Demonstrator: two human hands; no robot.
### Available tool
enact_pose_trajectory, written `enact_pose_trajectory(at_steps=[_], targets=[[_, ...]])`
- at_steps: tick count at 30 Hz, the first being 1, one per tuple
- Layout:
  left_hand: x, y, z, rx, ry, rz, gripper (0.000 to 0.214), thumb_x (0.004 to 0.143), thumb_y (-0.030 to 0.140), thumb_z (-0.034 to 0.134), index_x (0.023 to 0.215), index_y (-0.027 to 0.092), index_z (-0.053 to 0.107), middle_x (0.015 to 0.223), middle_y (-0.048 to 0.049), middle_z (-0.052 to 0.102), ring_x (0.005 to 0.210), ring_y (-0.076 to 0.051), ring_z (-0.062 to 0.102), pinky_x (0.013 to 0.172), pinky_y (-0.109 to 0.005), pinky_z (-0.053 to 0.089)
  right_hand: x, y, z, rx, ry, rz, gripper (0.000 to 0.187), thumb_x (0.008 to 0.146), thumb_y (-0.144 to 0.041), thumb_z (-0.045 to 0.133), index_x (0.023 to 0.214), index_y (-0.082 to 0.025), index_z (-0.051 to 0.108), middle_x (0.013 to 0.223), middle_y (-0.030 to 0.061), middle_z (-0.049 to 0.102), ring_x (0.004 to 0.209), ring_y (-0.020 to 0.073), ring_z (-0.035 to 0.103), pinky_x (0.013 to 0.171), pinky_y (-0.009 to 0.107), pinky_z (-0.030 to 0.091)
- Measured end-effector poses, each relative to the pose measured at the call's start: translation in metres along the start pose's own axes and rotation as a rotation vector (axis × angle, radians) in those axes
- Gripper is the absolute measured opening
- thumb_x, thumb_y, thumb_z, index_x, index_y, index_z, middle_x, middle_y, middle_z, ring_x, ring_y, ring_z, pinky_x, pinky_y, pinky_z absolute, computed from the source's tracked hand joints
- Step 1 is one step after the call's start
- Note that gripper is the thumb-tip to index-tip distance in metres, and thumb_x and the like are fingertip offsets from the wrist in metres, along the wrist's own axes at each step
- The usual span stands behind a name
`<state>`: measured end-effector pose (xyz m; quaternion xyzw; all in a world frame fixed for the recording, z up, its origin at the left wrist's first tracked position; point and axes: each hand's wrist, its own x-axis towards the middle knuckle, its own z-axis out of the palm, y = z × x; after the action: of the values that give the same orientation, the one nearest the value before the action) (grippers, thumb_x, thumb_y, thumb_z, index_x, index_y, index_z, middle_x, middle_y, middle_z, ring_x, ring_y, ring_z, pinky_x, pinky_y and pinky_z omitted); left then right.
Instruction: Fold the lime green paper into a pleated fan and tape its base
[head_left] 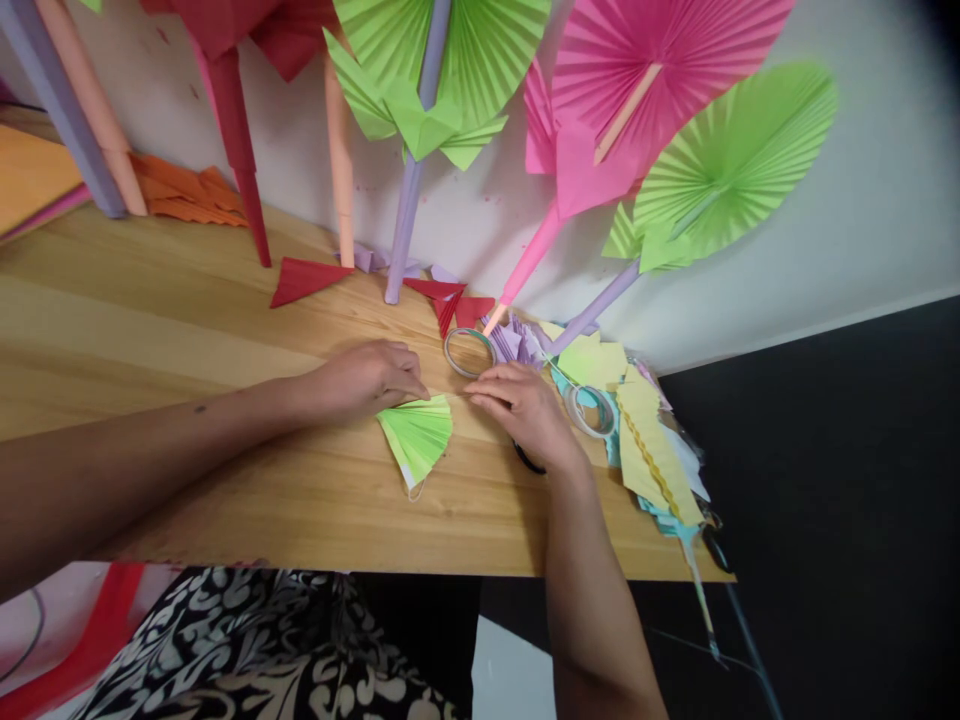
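Observation:
A small green pleated paper fan [420,437] lies spread on the wooden table, a white strip and a loop of thread at its lower tip. My left hand [367,378] has its fingers closed at the fan's upper edge. To the right, my right hand [521,408] hovers low over the table with thumb and fingertips pressed together; whatever is between them is too small to make out. Just behind those fingertips stands a roll of tape [448,352]. A second tape roll [571,408] rests right of my right hand. Something black [529,460] is partly hidden under my right wrist.
Large paper fans on rolled-paper handles, green [739,160] and pink [592,185] among them, lean against the wall. Red paper pieces [309,281] lie along the back. Yellow paper scraps [651,440] pile at the table's right end. Orange folded paper [187,190] sits back left.

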<state>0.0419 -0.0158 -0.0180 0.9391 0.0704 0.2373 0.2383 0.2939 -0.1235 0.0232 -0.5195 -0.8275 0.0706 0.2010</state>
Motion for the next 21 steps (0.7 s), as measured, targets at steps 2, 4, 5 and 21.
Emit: enact_pose_trajectory(at_steps=[2,4,5,21], targets=[[-0.0002,-0.0004,0.0002,0.005,-0.007,0.000,0.026,0.099,0.025,0.051,0.100,0.022,0.076,0.090,-0.0054,0.071,0.085,-0.015,0.060,0.077,-0.027,0.042,0.0013,-0.0008,0.0044,0.002,-0.029,-0.039,0.015,0.094,-0.023,0.063,0.100,-0.024,0.076,0.094,0.0032,0.073,0.089,0.0186,0.064,0.081,0.035,0.045],[-0.0006,-0.0012,0.0007,0.023,-0.014,0.001,0.026,0.099,0.025,0.051,0.099,0.023,0.076,0.089,-0.0049,0.070,0.083,-0.015,0.060,0.075,-0.027,0.040,0.0018,-0.0007,0.0072,0.008,-0.049,-0.069,0.016,0.095,-0.025,0.062,0.101,-0.025,0.077,0.094,0.0027,0.072,0.089,0.0180,0.063,0.081,0.034,0.045],[-0.0008,-0.0015,0.0010,0.039,-0.017,0.001,0.026,0.099,0.024,0.051,0.099,0.023,0.077,0.089,-0.0048,0.070,0.083,-0.015,0.059,0.074,-0.026,0.039,0.0020,-0.0006,0.0080,0.013,-0.055,-0.080,0.017,0.096,-0.025,0.061,0.101,-0.026,0.077,0.094,0.0025,0.071,0.088,0.0176,0.063,0.081,0.034,0.044],[0.0022,0.0017,0.0003,0.175,-0.069,0.025,0.029,0.097,0.025,0.051,0.084,0.024,0.077,0.078,-0.0037,0.061,0.074,-0.015,0.049,0.064,-0.029,0.029,0.0044,-0.0080,0.0104,-0.025,-0.153,-0.059,0.024,0.098,-0.022,0.056,0.108,-0.030,0.076,0.093,0.0028,0.071,0.088,0.0171,0.060,0.085,0.036,0.042]])
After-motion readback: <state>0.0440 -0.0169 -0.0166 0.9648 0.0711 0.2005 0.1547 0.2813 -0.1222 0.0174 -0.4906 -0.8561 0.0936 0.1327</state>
